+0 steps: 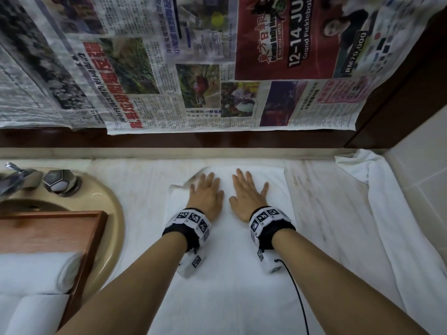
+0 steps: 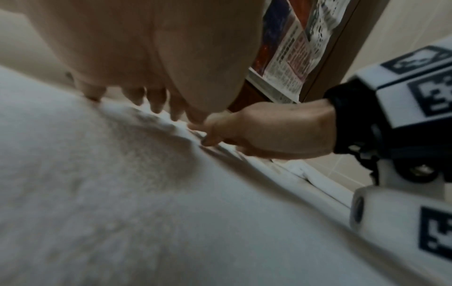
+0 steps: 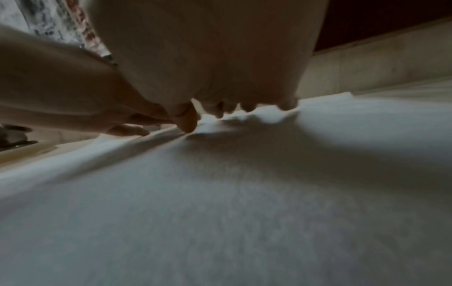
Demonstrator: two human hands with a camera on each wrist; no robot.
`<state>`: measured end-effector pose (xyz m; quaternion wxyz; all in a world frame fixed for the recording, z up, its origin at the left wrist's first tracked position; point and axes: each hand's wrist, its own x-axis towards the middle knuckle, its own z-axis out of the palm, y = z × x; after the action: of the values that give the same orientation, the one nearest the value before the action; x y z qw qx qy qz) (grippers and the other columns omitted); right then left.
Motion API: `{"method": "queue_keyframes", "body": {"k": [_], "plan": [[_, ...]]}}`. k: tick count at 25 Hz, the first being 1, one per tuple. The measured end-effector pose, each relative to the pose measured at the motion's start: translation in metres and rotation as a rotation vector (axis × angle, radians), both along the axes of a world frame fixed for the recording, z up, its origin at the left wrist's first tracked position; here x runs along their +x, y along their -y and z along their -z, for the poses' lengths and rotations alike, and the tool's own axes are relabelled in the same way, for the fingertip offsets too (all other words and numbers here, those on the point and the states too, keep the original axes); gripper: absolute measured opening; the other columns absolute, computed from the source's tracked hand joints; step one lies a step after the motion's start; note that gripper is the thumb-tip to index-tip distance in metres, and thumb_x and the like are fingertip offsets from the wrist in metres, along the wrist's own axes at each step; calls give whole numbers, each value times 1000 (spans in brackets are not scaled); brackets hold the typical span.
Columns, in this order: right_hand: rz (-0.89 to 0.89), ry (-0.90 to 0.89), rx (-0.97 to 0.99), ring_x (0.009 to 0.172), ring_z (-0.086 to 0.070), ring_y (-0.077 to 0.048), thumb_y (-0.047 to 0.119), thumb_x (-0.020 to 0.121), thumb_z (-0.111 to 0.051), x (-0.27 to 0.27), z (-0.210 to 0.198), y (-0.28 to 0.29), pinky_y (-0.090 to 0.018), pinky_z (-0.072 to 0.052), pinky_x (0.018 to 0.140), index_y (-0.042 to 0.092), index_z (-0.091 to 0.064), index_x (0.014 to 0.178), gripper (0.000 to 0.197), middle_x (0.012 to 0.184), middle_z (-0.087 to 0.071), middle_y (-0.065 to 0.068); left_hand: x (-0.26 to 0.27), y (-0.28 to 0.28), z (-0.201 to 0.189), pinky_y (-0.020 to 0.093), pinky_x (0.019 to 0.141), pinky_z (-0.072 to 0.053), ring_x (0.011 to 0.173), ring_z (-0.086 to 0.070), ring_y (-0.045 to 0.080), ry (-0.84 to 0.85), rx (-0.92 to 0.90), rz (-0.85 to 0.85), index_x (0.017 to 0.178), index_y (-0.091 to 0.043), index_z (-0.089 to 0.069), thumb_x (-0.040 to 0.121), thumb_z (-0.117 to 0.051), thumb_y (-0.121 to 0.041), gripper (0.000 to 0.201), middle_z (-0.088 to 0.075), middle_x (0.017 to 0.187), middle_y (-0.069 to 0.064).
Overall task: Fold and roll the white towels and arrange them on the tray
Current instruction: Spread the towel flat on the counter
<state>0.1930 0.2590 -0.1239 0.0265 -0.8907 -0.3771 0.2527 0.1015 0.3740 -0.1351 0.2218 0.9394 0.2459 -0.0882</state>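
A folded white towel [image 1: 227,274] lies lengthwise on the counter in the head view, running from the back wall toward me. My left hand [image 1: 206,191] and right hand [image 1: 246,191] lie flat on its far end, side by side, fingers straight and spread, pressing the cloth. In the left wrist view the left hand [image 2: 151,58] bears down on the towel [image 2: 146,203] beside the right hand [image 2: 264,131]. In the right wrist view the right hand [image 3: 208,54] dents the towel [image 3: 244,193]. A wooden tray [image 1: 87,240] at the left holds rolled white towels [image 1: 33,272].
A beige sink [image 1: 106,209] with a metal tap [image 1: 19,177] and faceted knob [image 1: 60,183] sits under the tray. Another white towel [image 1: 377,189] is heaped in the right corner. Newspaper [image 1: 193,68] covers the back wall. A black cable [image 1: 298,298] trails from my right wristband.
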Motion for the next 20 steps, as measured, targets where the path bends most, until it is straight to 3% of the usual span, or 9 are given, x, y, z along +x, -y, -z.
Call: {"method": "queue_keyframes", "body": {"k": [3, 5, 10, 14, 17, 20], "plan": [[-72, -20, 13, 145, 22, -12, 41, 103, -22, 8, 10, 3, -57, 13, 115, 31, 7, 153, 60, 158, 24, 10, -3, 1, 2, 49, 117, 11, 148, 18, 22, -124, -34, 57, 154, -35, 2, 104, -18, -44, 55, 20, 161, -2], [-2, -21, -2, 144, 24, -11, 51, 101, -21, 25, 15, 15, -54, 17, 113, 38, 8, 152, 60, 157, 27, 12, -12, -19, 5, 47, 117, 13, 147, 17, 23, -161, -34, -26, 152, -43, 8, 102, -14, -50, 55, 27, 158, -6], [146, -40, -85, 141, 31, -9, 67, 94, -20, 53, 15, 39, -54, 22, 109, 39, 17, 149, 72, 153, 35, 11, -27, -49, 6, 46, 116, 18, 144, 28, 15, -220, -4, -185, 151, -42, 14, 100, -13, -56, 60, 32, 156, -7], [154, -14, -109, 144, 26, -12, 59, 96, -23, 48, 1, 32, -56, 21, 110, 26, 13, 153, 75, 156, 31, 4, -23, -49, -2, 52, 115, 17, 144, 28, 19, -244, 6, -184, 152, -38, 12, 100, -16, -54, 62, 32, 156, -3], [-43, -10, -17, 146, 21, -14, 50, 100, -25, 2, -9, 23, -53, 16, 115, 14, 9, 153, 73, 158, 26, 1, -23, -11, -16, 50, 115, 18, 142, 33, 22, -241, -26, -100, 152, -33, 13, 100, -13, -55, 63, 36, 154, -1], [-157, -79, -14, 145, 22, -11, 49, 102, -20, -29, 4, 43, -51, 12, 117, 19, 12, 153, 68, 156, 28, 6, -47, 24, -12, 46, 115, 19, 140, 36, 20, -279, -123, 38, 151, -35, 16, 99, -9, -58, 62, 38, 152, -3]]}}
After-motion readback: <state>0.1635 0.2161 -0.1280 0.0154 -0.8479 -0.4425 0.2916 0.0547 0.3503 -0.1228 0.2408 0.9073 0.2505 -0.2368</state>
